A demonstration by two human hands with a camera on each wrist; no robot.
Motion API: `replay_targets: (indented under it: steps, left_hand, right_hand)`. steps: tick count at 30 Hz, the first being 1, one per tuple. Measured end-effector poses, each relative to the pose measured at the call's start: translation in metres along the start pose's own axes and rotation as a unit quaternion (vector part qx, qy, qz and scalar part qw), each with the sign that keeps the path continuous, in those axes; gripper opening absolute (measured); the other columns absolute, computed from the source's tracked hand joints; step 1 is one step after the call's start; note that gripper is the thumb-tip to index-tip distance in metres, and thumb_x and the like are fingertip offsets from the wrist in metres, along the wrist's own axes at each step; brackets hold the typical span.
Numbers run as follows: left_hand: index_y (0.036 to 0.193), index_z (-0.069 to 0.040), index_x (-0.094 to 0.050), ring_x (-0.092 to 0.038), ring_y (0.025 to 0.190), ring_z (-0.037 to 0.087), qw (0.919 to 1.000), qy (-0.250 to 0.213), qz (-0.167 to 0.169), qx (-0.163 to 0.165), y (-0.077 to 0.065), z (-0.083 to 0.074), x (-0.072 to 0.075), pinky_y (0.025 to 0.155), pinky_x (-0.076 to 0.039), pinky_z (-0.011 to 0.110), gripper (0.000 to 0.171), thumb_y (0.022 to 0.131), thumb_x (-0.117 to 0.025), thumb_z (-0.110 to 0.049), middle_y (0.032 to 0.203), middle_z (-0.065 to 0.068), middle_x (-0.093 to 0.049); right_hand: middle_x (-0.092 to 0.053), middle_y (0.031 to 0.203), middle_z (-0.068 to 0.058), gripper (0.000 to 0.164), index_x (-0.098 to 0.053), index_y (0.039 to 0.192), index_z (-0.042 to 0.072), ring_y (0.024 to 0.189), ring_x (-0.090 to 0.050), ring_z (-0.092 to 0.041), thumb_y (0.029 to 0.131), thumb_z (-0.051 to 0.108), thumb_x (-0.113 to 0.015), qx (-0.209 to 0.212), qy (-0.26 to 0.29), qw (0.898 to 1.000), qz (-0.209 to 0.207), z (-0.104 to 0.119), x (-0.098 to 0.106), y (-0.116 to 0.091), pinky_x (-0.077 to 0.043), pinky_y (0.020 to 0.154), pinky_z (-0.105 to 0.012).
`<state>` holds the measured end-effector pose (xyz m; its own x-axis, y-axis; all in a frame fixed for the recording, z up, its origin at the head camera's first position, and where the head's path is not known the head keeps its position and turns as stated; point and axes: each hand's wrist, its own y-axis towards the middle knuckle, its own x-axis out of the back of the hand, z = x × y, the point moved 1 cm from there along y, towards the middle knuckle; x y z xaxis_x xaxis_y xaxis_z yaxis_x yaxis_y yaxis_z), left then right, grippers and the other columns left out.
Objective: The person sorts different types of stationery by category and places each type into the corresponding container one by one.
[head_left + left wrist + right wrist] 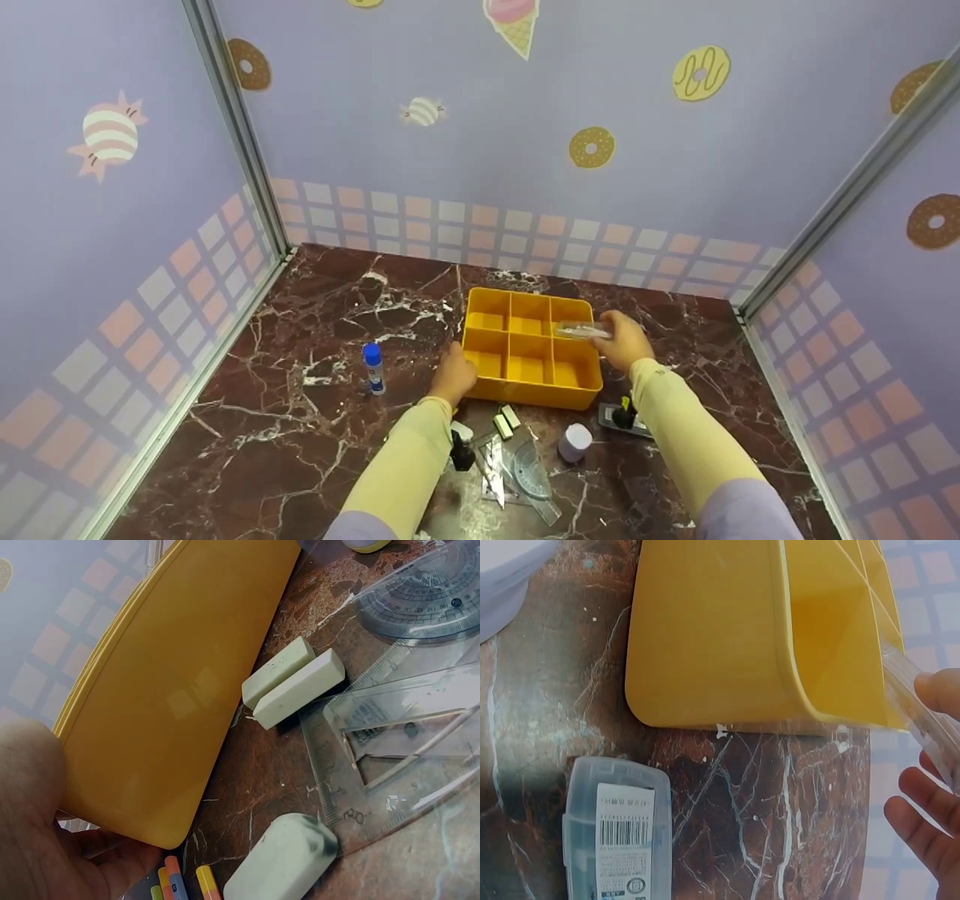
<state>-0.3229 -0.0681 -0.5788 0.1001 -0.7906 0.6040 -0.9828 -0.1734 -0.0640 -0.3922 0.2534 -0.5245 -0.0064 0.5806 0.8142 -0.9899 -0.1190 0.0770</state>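
Observation:
A yellow six-compartment organizer box (531,390) stands on the marbled table, its compartments bare inside. At its front left corner my left hand (454,375) grips it; in the left wrist view the fingers (112,866) curl round the corner's lower part. My right hand (626,345) pinches a slim clear plastic case (579,331) between thumb and fingers, at the box's right side. The case reaches over the right-hand compartments near the divider, tilted in the right wrist view. What the case contains is too blurred to tell.
A glue stick (373,369) stands to the left. In front of the box lie two white erasers (298,688), a larger rounded eraser (283,859), clear rulers and a protractor (531,471). A white round container (575,442) and a barcoded clear box (619,832) are nearer the right arm.

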Motion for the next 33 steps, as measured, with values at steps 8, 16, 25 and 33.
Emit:
replay_targets:
  steps: [8, 16, 25, 33]
  left_hand:
    - [0.13, 0.007, -0.047, -0.058, 0.113, 0.047, 0.9999, 0.004, -0.002, -0.009, 0.0, 0.001, -0.001, 0.097, -0.045, 0.057, 0.043, 0.089, -0.048, -0.005, 0.118, 0.03, -0.057]
    - [0.123, 0.007, -0.048, -0.058, 0.112, 0.049, 0.9998, 0.008, -0.01, -0.015, 0.0, -0.001, 0.0, 0.098, -0.045, 0.057, 0.036, 0.088, -0.049, -0.004, 0.116, 0.032, -0.056]
    - [0.122, 0.007, -0.049, -0.058, 0.112, 0.049, 0.9998, 0.007, -0.012, -0.015, 0.001, -0.001, 0.0, 0.098, -0.045, 0.056, 0.036, 0.089, -0.05, -0.006, 0.115, 0.031, -0.057]
    - [0.124, 0.005, -0.048, -0.058, 0.111, 0.048, 0.9999, 0.007, -0.009, -0.007, 0.0, -0.001, -0.001, 0.098, -0.046, 0.056, 0.037, 0.089, -0.05, -0.007, 0.117, 0.03, -0.055]
  right_hand:
    - [-0.065, 0.118, -0.026, 0.055, -0.051, 0.133, -0.002, 0.11, -0.061, -0.042, 0.089, 0.021, -0.074, -0.023, 0.006, 1.0, -0.009, 0.002, -0.006, 0.002, -0.046, 0.098, -0.055]
    - [-0.063, 0.121, -0.025, 0.055, -0.048, 0.135, -0.001, 0.111, -0.061, -0.041, 0.092, 0.025, -0.072, -0.034, 0.003, 0.999, -0.006, 0.002, -0.012, 0.006, -0.047, 0.097, -0.054]
    - [-0.065, 0.116, -0.022, 0.057, -0.048, 0.135, -0.001, 0.105, -0.064, -0.038, 0.093, 0.03, -0.071, -0.039, -0.007, 0.999, -0.005, 0.002, -0.02, 0.007, -0.049, 0.093, -0.054]
    - [-0.066, 0.113, -0.021, 0.055, -0.048, 0.133, 0.0, 0.103, -0.065, -0.038, 0.093, 0.031, -0.07, -0.034, -0.011, 0.999, -0.016, 0.002, -0.024, 0.007, -0.05, 0.091, -0.055]
